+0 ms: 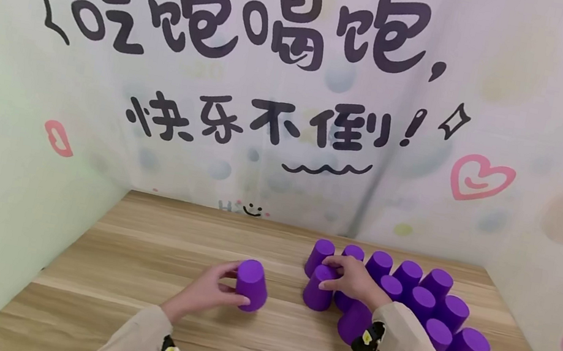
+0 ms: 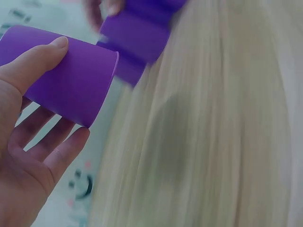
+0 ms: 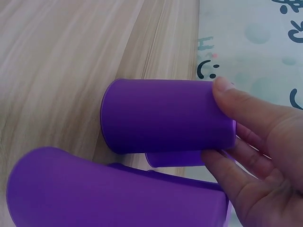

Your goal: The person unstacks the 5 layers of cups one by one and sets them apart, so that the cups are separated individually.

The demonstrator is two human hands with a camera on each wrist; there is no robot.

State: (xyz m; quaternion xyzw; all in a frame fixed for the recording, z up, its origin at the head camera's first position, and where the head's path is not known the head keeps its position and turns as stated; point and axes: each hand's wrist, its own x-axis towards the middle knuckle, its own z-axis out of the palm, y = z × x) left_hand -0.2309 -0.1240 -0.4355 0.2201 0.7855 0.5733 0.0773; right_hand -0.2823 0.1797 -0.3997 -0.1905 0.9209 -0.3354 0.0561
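Thumb and fingers of my left hand (image 1: 208,289) grip a purple cup (image 1: 252,286), its base up, left of the other cups. In the left wrist view that cup (image 2: 71,75) shows its thumb side, and a shadow lies on the wood beside it. My right hand (image 1: 355,279) pinches a second purple cup (image 1: 319,290) near its upturned base, at the left side of the group. The right wrist view shows the pinched cup (image 3: 165,116) between thumb and fingers, with a nearer purple cup (image 3: 118,194) beside it.
Several more upside-down purple cups (image 1: 422,304) stand in close rows at the right of the wooden table (image 1: 135,250), some partly hidden by my right hand and sleeve. A printed cloth wall (image 1: 268,186) rises behind the table's back edge, with side walls left and right.
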